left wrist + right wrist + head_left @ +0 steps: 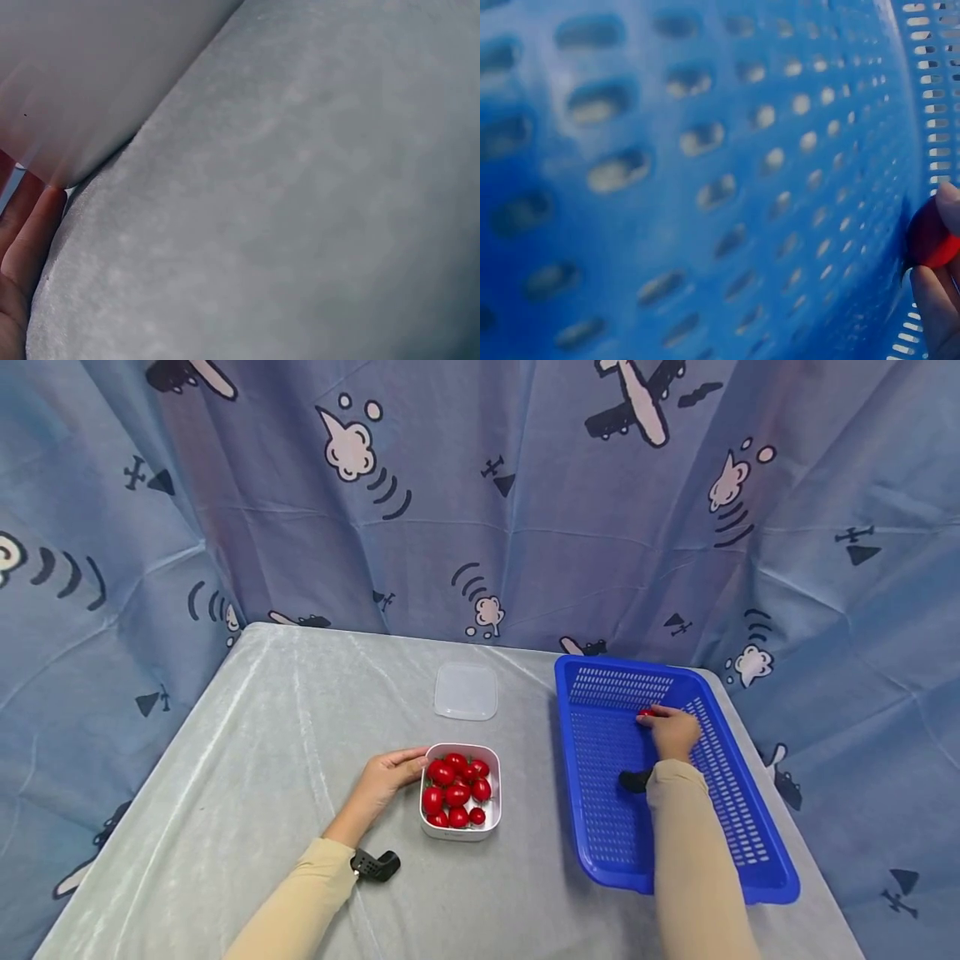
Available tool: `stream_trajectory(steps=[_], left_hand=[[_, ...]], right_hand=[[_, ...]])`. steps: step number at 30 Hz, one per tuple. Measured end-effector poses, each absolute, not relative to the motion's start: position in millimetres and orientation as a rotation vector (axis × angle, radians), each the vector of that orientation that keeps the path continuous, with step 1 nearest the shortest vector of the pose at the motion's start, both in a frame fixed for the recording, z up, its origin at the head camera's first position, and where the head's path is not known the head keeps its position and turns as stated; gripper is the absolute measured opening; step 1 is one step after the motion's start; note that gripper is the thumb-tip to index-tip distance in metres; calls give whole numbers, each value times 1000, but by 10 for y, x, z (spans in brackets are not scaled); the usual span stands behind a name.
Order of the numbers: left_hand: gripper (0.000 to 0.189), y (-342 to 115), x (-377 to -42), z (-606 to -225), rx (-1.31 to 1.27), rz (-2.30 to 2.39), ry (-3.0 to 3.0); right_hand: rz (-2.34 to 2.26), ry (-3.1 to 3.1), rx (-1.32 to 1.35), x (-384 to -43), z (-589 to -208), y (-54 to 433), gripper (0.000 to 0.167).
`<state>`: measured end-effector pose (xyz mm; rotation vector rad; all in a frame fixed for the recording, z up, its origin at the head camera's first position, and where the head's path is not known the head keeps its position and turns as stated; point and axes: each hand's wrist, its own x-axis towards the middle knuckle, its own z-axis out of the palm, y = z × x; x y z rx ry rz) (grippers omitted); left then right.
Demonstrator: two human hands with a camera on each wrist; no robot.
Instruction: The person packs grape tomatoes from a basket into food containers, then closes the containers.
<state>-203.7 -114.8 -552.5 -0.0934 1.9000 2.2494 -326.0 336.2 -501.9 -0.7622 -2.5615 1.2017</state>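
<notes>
In the head view a white square container (pixel 461 834) stands mid-table, filled with several red cherry tomatoes (pixel 457 795). My left hand (pixel 378 785) touches its left side near the back corner, and the left wrist view shows fingers (pixel 30 236) lying straight along the container's wall (pixel 97 75). Reaching down into the blue basket (pixel 567 760) at the right, my right hand (pixel 675 732) pinches a cherry tomato (pixel 645 714) between thumb and fingers. The right wrist view has this tomato (pixel 928 238) close to the basket's perforated surface (pixel 660 225).
A clear, flat lid (pixel 465 691) lies on the table behind the container. Pale grey cloth covers the table (pixel 247 777), and a blue printed curtain (pixel 420 543) hangs along its back and sides. The basket's raised rim surrounds my right forearm (pixel 693 852).
</notes>
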Motion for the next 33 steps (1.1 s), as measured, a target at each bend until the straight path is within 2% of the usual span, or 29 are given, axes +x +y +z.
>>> stream_trajectory(steps=[5, 12, 18, 24, 33], left_hand=[[43, -1140, -2048, -5522, -98, 2260, 1890], [41, -1150, -2047, -5494, -112, 2284, 1888], [42, -1159, -2035, -5505, -109, 2278, 1883], [42, -1147, -2022, -5518, -101, 2270, 1890], [41, -1119, -2014, -5482, -70, 2300, 1867]], right_hand=[[1344, -2474, -802, -3203, -4801, 3263, 46], [1830, -2174, -754, -3088, -4217, 2846, 52], [1803, -2369, -432, -2711, -3834, 2304, 48], [1797, -2528, -76, -2342, -3777, 1786, 46], [1747, -2789, 143, -1977, -4050, 1343, 35]])
